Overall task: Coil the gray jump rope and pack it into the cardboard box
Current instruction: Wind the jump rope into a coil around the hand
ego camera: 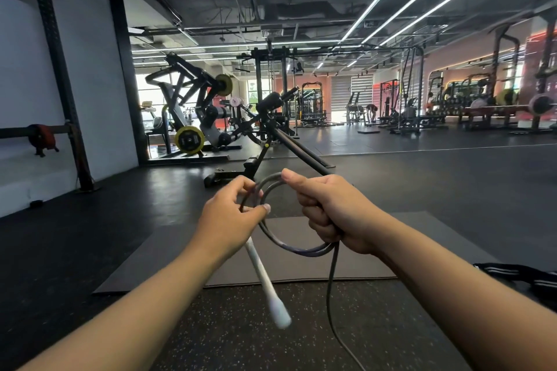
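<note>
— What does each grip have hold of?

— The right hand (334,214) is a closed fist around the gray jump rope (289,245), with the thumb pressed on top of the loop. The left hand (232,217) is partly closed, pinching the other side of the same loop between thumb and fingers (241,187).

— And where is the rope itself?

— Up in the air between both hands, in front of the person's chest. It forms a rough ring of a couple of turns. One strand drops from under the right fist and trails down toward the speckled floor (247,337).

— Any handle showing?

— Yes, a white handle (265,280) hangs below the left hand, slanting down and to the right, its end blurred.

— What lies beneath?

— A dark mat (301,265) on the floor, under the hands. A black strap with white stripes (518,275) lies at the right edge.

— The cardboard box?

— Not in view, so I cannot tell what it holds.

— And behind?

— A black exercise machine (265,132) stands just past the hands, and a plate-loaded machine with yellow discs (190,138) sits further left.
</note>
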